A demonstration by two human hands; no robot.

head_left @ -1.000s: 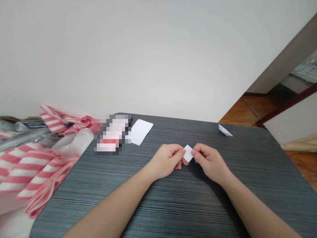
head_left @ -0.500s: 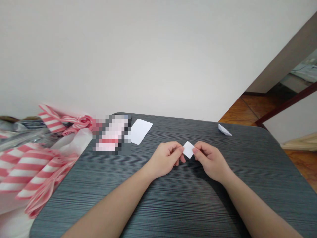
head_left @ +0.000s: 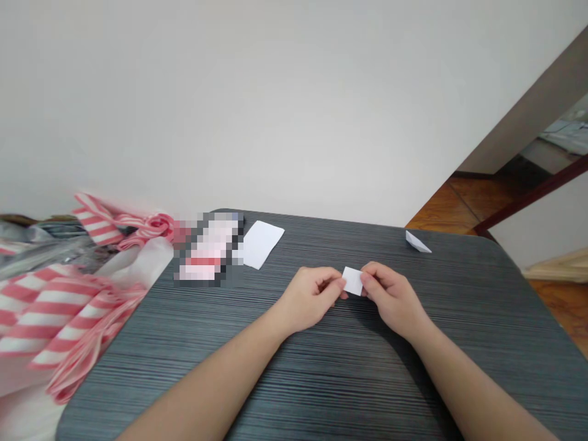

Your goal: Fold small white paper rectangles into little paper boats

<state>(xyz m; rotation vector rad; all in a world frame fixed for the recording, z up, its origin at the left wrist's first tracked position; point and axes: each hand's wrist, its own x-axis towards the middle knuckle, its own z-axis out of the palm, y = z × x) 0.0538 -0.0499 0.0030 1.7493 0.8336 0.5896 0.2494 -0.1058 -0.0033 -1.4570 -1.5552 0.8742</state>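
Note:
Between my two hands is a small white paper square [head_left: 353, 280], its face toward me. My left hand [head_left: 315, 297] pinches its left edge between thumb and fingers. On the opposite edge, my right hand [head_left: 390, 297] has it pinched the same way. Both hands are just above the dark table, and part of the paper is hidden under the fingertips. Farther off to the left lies a larger white sheet [head_left: 264, 244], flat on the table. A folded white paper piece [head_left: 417, 242] rests near the far right edge.
The dark striped-grain table [head_left: 285, 380] meets a white wall [head_left: 294, 110] at its far side. A blurred-out flat object [head_left: 209, 245], perhaps a phone, lies left of the sheet. Pink-and-white striped cloth [head_left: 64, 306] is heaped beyond the table's left edge.
The small paper has been turned from a diamond position to a nearly level square. My left hand's fingers have shifted slightly right and drawn in; both hands still hold it.

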